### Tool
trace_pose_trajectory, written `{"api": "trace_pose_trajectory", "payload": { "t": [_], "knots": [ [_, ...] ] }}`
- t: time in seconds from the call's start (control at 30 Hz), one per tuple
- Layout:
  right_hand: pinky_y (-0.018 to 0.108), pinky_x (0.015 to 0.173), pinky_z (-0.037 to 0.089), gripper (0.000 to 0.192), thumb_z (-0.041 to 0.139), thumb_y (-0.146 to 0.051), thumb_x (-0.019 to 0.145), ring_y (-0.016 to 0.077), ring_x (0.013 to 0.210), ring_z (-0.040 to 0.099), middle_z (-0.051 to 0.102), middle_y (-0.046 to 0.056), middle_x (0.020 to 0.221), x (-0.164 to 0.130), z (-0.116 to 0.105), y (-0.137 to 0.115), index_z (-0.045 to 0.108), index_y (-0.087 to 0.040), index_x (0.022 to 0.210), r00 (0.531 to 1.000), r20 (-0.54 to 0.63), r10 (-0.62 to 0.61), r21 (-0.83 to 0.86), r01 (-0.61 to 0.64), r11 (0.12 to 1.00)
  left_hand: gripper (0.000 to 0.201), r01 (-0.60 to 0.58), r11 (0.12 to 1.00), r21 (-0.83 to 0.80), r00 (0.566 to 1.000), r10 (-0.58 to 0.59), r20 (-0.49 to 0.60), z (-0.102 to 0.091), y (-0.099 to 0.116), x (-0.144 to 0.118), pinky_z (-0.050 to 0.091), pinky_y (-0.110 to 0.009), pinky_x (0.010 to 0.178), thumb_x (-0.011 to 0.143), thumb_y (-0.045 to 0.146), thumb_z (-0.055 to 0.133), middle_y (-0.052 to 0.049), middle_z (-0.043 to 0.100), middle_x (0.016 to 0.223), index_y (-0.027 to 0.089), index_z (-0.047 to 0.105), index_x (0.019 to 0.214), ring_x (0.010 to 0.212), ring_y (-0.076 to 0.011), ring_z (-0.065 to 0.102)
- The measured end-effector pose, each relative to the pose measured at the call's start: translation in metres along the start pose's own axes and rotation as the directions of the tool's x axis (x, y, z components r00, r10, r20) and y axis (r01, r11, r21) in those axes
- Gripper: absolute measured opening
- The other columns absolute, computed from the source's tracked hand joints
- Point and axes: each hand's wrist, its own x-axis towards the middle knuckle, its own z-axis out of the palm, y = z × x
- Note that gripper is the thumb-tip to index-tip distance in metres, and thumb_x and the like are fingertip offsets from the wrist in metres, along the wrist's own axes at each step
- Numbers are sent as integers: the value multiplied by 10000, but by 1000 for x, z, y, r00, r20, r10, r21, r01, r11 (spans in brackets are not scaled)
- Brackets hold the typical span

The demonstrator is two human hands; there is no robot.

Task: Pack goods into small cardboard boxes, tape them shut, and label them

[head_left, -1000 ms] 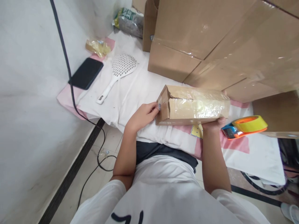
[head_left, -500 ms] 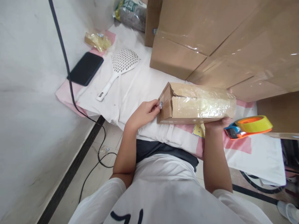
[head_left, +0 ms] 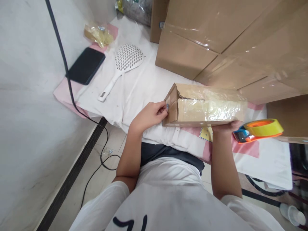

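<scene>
A long cardboard box (head_left: 192, 109), its top covered with shiny clear tape and a torn flap edge near the left, lies across the cloth in front of me. At its left end my left hand (head_left: 154, 114) has curled fingers, with a small blue-and-white label (head_left: 167, 106) at the fingertips against the cardboard. My right hand (head_left: 227, 126) grips the box low on its near side at the right end, the fingers partly hidden under it. Close beside that hand is a tape dispenser (head_left: 258, 131) with a yellow roll, orange frame and blue part.
Large cardboard boxes (head_left: 228, 41) stand behind. A white slotted skimmer (head_left: 128, 59), a black tablet or phone (head_left: 86, 65) and crumpled yellowish tape (head_left: 99, 35) lie on the white cloth (head_left: 141, 86) at left. A black cable (head_left: 68, 73) hangs by the wall.
The view has shifted slightly. My left fingertips have closed in a little at the box end, covering more of the label. The right hand keeps its hold; the box has barely moved.
</scene>
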Motion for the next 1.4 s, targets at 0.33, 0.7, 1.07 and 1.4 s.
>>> {"api": "trace_pose_trajectory", "payload": {
  "t": [0.33, 0.7, 1.07, 1.4],
  "knots": [
    [521, 913, 607, 665, 575, -671, 509, 358, 1136, 665, 713, 37, 1129, -4, 3, -2, 643, -318, 1068, 998, 2, -63, -84, 63, 994, 230, 36, 996, -77, 998, -32, 48, -4, -6, -2, 427, -297, 660, 980, 325, 486, 11, 648, 687, 222, 536, 781, 637, -164, 590],
    [522, 942, 608, 596, 586, -616, 515, 381, 1228, 633, 711, 61, 1164, -2, 3, 0, 629, -287, 1010, 996, -34, -81, -40, 79, 996, 198, 8, 999, 53, 1000, -9, 18, 0, 1, 3, 362, -307, 651, 930, 207, 492, -1, 605, 664, 214, 519, 734, 621, -167, 536],
    [549, 1044, 558, 651, 659, -544, 533, 379, 1316, 585, 688, 73, 1217, -4, 12, -3, 640, -253, 1115, 983, 98, -153, 64, 147, 987, 216, 12, 999, -41, 1000, -12, 0, -2, -8, -2, 363, -288, 649, 963, 288, 469, 29, 577, 652, 217, 473, 759, 630, -148, 528],
    [605, 1043, 528, 778, 614, -506, 542, 382, 1274, 605, 677, 99, 1220, -13, 21, -11, 618, -232, 1270, 983, 121, -138, -59, 146, 988, 237, 147, 979, 138, 959, -107, -261, -21, -24, -9, 332, -296, 642, 955, 259, 495, 14, 565, 651, 214, 491, 723, 634, -152, 507]
  ]
}}
